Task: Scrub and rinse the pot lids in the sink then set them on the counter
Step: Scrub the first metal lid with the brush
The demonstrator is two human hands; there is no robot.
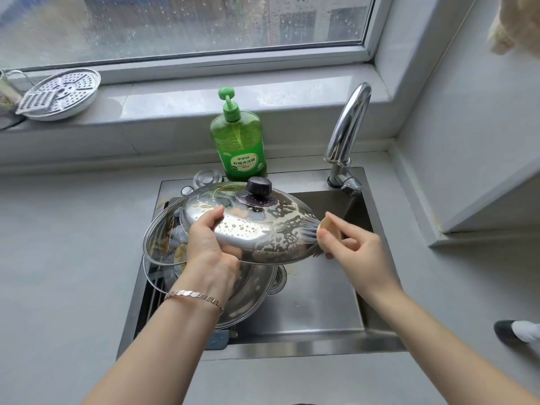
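The counter (58, 244) lies free on both sides of the sink (321, 302), good room for putting lids down. The steel lid (251, 229) is held tilted over the sink so the foam runs down. The left hand (210, 247) has its grip closed on the near rim; the right hand (353, 247) pinches a brush (321, 229) against the lid's right edge.

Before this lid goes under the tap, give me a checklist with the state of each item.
1. Left hand grips the steel lid at its rim: ok.
2. Right hand holds the brush on the lid: ok.
3. Suds cover the whole lid: not ok, only the right part.
4. Tap running: not ok, no water shows.
5. Sink room below the tap: ok.
6. Underside scrubbed: cannot tell.
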